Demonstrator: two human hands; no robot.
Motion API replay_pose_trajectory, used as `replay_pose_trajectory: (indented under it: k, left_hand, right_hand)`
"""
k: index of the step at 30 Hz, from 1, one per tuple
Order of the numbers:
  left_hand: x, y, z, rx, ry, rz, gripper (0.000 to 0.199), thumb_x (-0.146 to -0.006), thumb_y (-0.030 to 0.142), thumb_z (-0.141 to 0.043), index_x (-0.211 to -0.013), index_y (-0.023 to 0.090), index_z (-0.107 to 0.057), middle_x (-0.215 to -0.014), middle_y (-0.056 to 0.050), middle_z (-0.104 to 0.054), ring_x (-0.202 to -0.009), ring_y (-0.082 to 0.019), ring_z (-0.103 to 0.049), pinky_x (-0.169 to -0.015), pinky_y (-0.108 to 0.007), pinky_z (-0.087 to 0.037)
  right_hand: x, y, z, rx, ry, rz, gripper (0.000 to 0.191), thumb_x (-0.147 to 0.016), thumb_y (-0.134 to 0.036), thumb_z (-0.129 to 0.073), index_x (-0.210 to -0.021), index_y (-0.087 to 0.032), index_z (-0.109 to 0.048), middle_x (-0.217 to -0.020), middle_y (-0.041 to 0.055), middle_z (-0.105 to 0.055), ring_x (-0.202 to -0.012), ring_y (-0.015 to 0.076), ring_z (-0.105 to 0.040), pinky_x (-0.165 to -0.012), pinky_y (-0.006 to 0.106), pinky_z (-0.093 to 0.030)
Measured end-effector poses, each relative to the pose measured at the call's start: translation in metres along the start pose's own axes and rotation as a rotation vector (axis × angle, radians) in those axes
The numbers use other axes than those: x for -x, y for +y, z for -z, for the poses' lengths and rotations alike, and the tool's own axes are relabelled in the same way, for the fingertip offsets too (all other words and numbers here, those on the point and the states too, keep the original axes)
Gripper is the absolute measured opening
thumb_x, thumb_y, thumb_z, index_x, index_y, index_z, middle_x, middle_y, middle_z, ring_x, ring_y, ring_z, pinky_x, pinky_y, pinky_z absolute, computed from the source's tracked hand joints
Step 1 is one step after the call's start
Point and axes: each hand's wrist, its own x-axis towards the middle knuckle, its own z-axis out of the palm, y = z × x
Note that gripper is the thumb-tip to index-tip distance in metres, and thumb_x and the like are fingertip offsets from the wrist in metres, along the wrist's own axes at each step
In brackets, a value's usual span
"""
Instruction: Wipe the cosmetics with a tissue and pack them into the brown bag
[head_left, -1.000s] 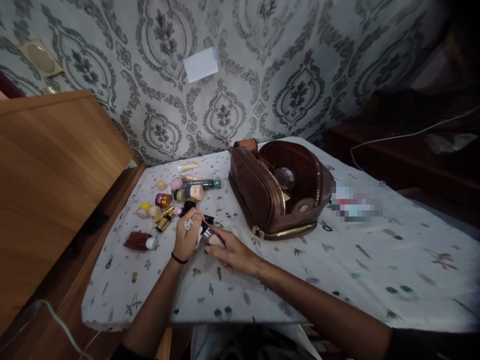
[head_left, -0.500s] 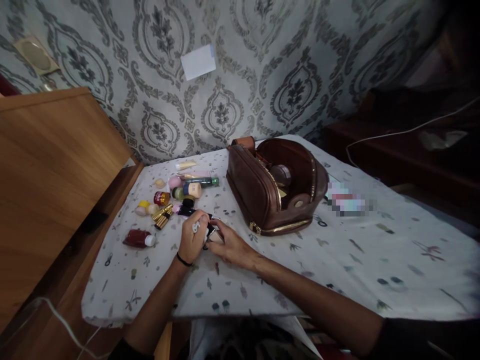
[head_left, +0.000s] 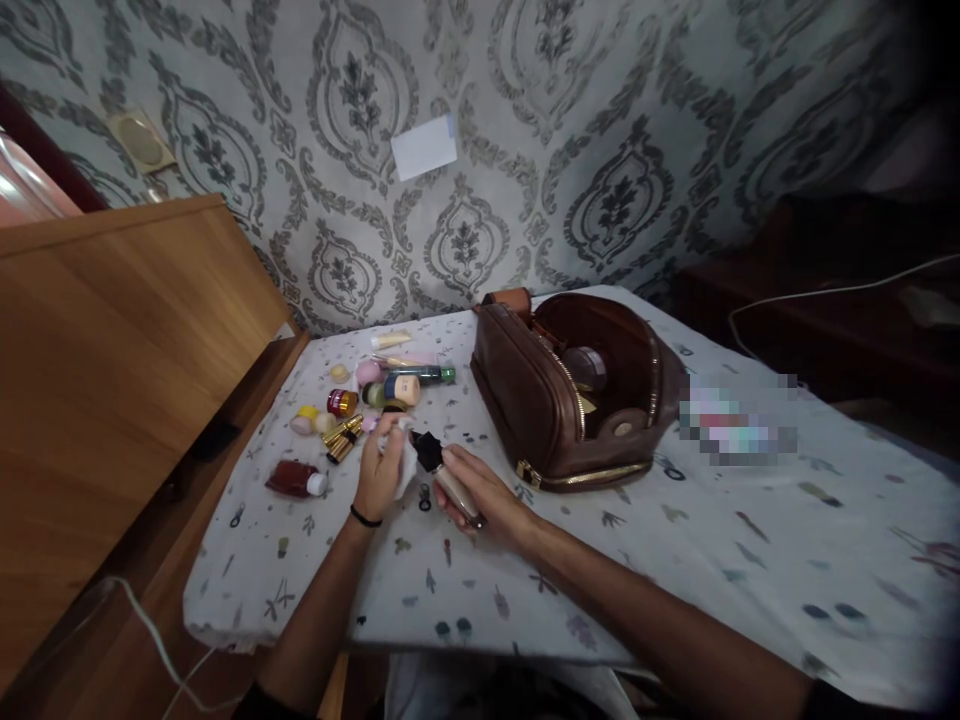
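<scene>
While right grip (head_left: 489,490) holds it, tilted bottle (head_left: 460,496) looks beige, black-capped.

White-clothed tbl (head_left: 675,590) w/ brown bag (head_left: 536,400), red btl (head_left: 292,478), sm. jars (head_left: 342,403).

Bottle (head_left: 459,493) looks glossy, glass or plastic unclear; cap (head_left: 429,452) looks plastic. Bag (head_left: 516,385) is smooth leather-look, zip (head_left: 600,479) shiny metal. Tablecloth (head_left: 660,540) matt. Cabinet (head_left: 135,310) smooth wood-grain.
</scene>
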Motion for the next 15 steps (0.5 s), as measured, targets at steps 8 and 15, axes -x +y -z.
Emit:
replay_pose_trajectory:
  k: [8, 15]
  left_hand:
    - [0.008, 0.008, -0.017, 0.0, -0.178, -0.055, 0.033, -0.095, 0.046, -0.046, -0.076, 0.02, -0.053, -0.067, 0.003, -0.047, -0.065, -0.014, -0.045, -0.064, -0.026, -0.038]
    - [0.005, 0.001, -0.015, -0.019, -0.081, -0.077, 0.044, -0.094, 0.059, -0.045, -0.078, 0.02, -0.056, -0.071, 0.001, -0.052, -0.07, -0.015, -0.05, -0.068, -0.027, -0.041]
  right_hand:
    - [0.002, -0.004, -0.003, -0.16, -0.036, -0.151, 0.058, -0.07, -0.072, -0.069, -0.088, -0.021, -0.047, -0.058, -0.0059, -0.057, -0.036, 0.0052, -0.038, -0.03, 0.015, -0.025]
    - [-0.001, -0.007, 0.0, -0.281, -0.074, -0.221, 0.05, -0.078, -0.066, -0.066, -0.073, -0.018, -0.052, -0.057, -0.0029, -0.057, -0.035, 0.0048, -0.037, -0.029, 0.016, -0.025]
